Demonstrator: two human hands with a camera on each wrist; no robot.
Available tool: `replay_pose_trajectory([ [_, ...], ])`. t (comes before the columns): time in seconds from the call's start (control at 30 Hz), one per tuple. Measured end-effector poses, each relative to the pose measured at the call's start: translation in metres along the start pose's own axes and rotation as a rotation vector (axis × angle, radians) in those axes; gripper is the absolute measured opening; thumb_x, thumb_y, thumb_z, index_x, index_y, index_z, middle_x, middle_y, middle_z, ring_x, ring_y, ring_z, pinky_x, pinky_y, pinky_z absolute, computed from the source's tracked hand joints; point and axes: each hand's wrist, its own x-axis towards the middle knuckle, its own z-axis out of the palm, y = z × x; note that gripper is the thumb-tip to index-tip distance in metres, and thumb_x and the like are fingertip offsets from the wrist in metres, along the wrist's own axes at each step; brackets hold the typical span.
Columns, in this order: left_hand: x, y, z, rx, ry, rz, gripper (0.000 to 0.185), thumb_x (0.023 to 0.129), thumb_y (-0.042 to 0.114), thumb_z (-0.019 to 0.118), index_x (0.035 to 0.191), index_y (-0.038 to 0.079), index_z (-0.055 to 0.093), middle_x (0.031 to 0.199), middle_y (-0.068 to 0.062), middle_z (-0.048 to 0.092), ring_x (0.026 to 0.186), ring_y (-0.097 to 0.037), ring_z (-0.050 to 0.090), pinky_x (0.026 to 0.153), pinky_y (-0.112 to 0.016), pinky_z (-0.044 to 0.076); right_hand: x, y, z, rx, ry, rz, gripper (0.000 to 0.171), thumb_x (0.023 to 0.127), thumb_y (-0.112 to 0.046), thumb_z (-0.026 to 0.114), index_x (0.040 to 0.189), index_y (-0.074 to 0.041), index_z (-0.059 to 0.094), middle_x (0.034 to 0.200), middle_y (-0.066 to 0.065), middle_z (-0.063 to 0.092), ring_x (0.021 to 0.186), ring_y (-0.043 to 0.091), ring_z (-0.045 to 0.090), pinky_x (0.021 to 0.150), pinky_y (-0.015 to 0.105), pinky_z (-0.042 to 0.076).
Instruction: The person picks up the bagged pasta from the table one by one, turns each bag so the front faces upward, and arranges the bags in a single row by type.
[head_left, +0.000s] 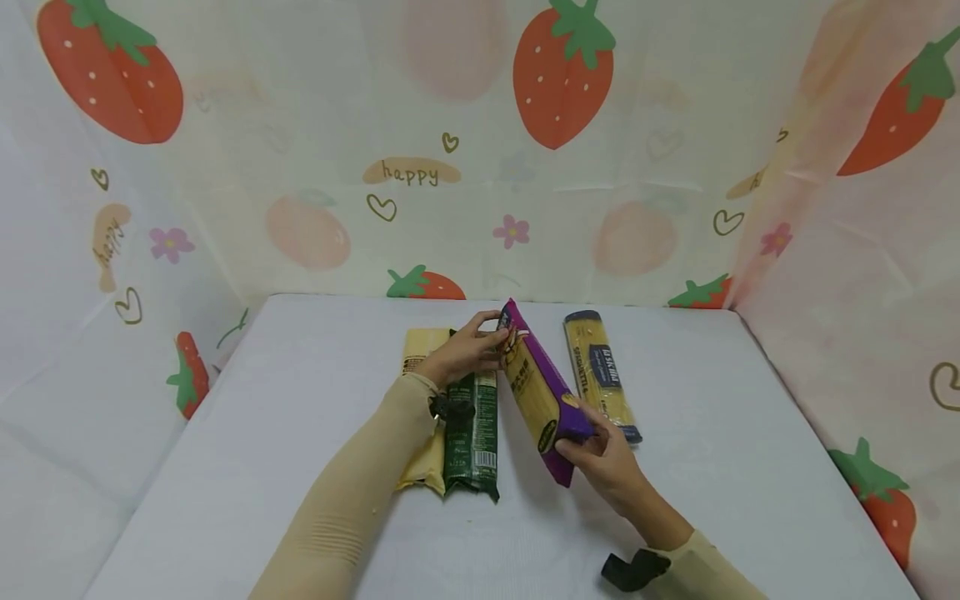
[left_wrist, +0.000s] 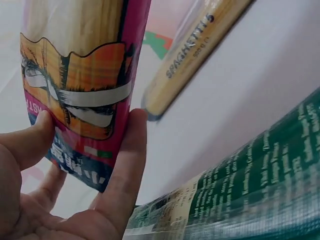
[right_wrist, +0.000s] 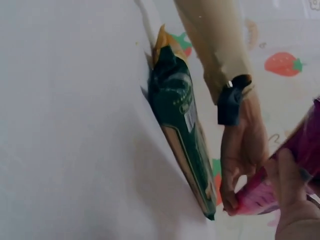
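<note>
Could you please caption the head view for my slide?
Both hands hold a purple spaghetti packet above the table.

4 spaghetti packs: 1 purple [head_left: 537, 387], 1 green [head_left: 472, 433], 2 yellow [head_left: 602, 372].

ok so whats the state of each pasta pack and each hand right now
purple pack: lifted and tilted, held at both ends
green pack: lying flat on the table
yellow pack: flat, partly under the left arm
clear spaghetti pack: flat, untouched
left hand: grips the purple pack's far end
right hand: grips its near end
</note>
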Motion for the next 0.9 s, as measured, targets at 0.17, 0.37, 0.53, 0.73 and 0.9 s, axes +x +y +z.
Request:
replay_pose_trajectory([
  [0.17,0.001,-0.004,-0.002,0.051,0.062,0.026,0.069,0.113,0.026,0.061,0.169,0.007,0.025,0.162,-0.030,0.039,0.134,-0.043,0.060,0.106,-0.050,0.056,0.002,0.000,-0.011,-0.296,-0.046,-0.032,0.077,0.099,-0.004,0.076,0.164,0.006,0.034,0.149,0.026,0.054,0.122,0.008,0.064,0.097,0.026,0.058],
  [0.37,0.001,-0.005,-0.009,0.132,0.137,0.056,0.070,0.108,0.030,0.068,0.164,0.004,0.036,0.163,-0.028,0.039,0.125,-0.040,0.065,0.106,-0.049,0.056,0.002,-0.002,-0.019,-0.370,-0.070,-0.070,0.084,0.096,-0.001,0.079,0.168,-0.006,0.035,0.159,0.029,0.049,0.128,0.006,0.064,0.096,0.028,0.060],
  [0.53,-0.004,-0.002,-0.013,0.081,0.095,0.057,0.064,0.111,0.025,0.064,0.167,0.013,0.035,0.156,-0.026,0.046,0.129,-0.034,0.062,0.115,-0.051,0.049,0.000,0.003,-0.022,-0.371,-0.060,-0.109,0.085,0.099,0.001,0.075,0.170,-0.007,0.029,0.172,0.027,0.029,0.137,-0.002,0.054,0.098,0.026,0.058],
  [0.73,-0.006,0.008,-0.021,-0.012,-0.027,-0.019,0.072,0.111,0.014,0.062,0.171,0.024,0.024,0.159,-0.021,0.044,0.136,-0.035,0.058,0.121,-0.053,0.042,-0.002,0.011,-0.021,-0.333,-0.019,-0.093,0.082,0.102,0.000,0.072,0.171,-0.009,0.028,0.173,0.026,0.027,0.139,-0.005,0.049,0.105,0.023,0.053],
  [0.9,-0.007,0.014,-0.023,-0.019,-0.060,-0.049,0.080,0.110,0.009,0.063,0.173,0.031,0.019,0.158,-0.026,0.045,0.125,-0.041,0.064,0.106,-0.057,0.056,-0.001,0.012,-0.017,-0.365,-0.001,-0.083,0.082,0.098,-0.003,0.077,0.168,-0.010,0.036,0.174,0.019,0.029,0.149,0.011,0.046,0.111,0.020,0.047],
])
